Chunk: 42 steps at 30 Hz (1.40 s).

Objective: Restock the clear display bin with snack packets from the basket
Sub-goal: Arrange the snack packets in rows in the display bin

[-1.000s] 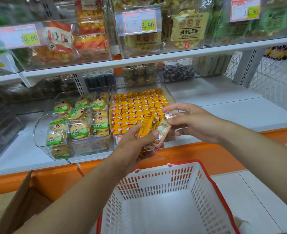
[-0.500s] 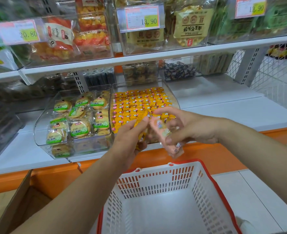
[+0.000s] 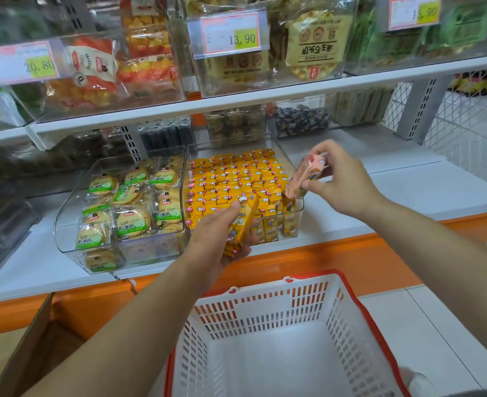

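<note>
The clear display bin on the lower shelf holds tight rows of yellow snack packets. My left hand grips a small bunch of yellow packets in front of the bin's front wall. My right hand pinches a single pinkish packet over the bin's right front corner, tilted on end. Below my arms stands the white basket with a red rim; no packets show inside it.
A second clear bin of green-labelled round biscuits stands left of the yellow one. The upper shelf overhangs with bagged snacks and price tags. A cardboard box sits at lower left. The white shelf surface stretches right.
My hands have parted. The right hand lifted one packet up and to the right over the bin corner. The left hand keeps its bunch of yellow packets near the bin's front.
</note>
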{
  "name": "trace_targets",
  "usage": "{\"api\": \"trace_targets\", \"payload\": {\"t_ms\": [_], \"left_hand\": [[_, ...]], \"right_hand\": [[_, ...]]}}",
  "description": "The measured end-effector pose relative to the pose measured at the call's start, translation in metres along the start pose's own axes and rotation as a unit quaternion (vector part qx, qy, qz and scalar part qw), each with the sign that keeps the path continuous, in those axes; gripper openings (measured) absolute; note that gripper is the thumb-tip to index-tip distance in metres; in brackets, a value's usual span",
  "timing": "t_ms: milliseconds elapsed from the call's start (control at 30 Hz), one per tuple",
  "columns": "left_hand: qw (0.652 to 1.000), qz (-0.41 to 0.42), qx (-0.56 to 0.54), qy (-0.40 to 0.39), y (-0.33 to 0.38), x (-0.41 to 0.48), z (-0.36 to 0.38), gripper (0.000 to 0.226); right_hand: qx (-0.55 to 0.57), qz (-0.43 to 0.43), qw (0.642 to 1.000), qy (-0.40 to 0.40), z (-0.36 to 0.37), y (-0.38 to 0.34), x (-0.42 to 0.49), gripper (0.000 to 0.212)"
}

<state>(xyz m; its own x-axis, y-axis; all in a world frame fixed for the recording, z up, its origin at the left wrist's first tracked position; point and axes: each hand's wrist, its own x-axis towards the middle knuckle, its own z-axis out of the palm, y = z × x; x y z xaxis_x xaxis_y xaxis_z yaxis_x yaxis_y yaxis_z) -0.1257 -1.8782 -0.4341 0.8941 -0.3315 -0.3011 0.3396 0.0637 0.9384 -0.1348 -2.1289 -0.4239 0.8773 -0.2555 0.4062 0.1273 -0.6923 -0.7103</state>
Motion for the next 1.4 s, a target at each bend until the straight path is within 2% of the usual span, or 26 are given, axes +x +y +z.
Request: {"api": "trace_targets", "payload": {"t_ms": [67, 233, 400, 567, 667, 800, 1067, 1300, 1400], "left_hand": [[1.0, -0.006, -0.015, -0.007, 0.0, 0.002, -0.001, 0.02], [0.999, 0.018, -0.008, -0.036, -0.003, 0.006, -0.007, 0.045], [0.997, 0.067, 0.025, 0.031, -0.005, 0.014, -0.015, 0.04], [0.993, 0.098, 0.02, 0.057, -0.003, 0.018, -0.018, 0.035], [0.989, 0.12, 0.057, 0.072, -0.002, 0.017, -0.019, 0.035], [0.985, 0.14, 0.076, 0.071, 0.001, 0.019, -0.013, 0.045], [0.952, 0.199, 0.215, 0.088, 0.019, 0.053, 0.021, 0.053], [0.964, 0.182, 0.18, 0.072, 0.007, 0.086, 0.032, 0.05], [0.953, 0.192, 0.221, 0.074, 0.0, 0.087, 0.027, 0.046]], "right_hand": [[-0.077, -0.025, 0.996, -0.048, 0.004, 0.001, -0.001, 0.046], [-0.238, -0.093, 0.961, -0.101, 0.01, -0.003, 0.004, 0.041], [-0.331, -0.106, 0.927, -0.143, 0.02, 0.003, 0.004, 0.037], [-0.313, -0.092, 0.929, -0.178, 0.027, 0.006, 0.011, 0.037], [-0.301, -0.081, 0.938, -0.15, 0.027, 0.007, 0.01, 0.037], [-0.276, -0.09, 0.948, -0.13, 0.027, 0.012, 0.008, 0.025], [-0.235, -0.094, 0.954, -0.163, 0.016, 0.018, 0.012, 0.026], [-0.231, -0.087, 0.958, -0.147, 0.017, 0.021, 0.009, 0.027], [-0.231, -0.09, 0.958, -0.144, 0.016, 0.023, 0.01, 0.026]]}}
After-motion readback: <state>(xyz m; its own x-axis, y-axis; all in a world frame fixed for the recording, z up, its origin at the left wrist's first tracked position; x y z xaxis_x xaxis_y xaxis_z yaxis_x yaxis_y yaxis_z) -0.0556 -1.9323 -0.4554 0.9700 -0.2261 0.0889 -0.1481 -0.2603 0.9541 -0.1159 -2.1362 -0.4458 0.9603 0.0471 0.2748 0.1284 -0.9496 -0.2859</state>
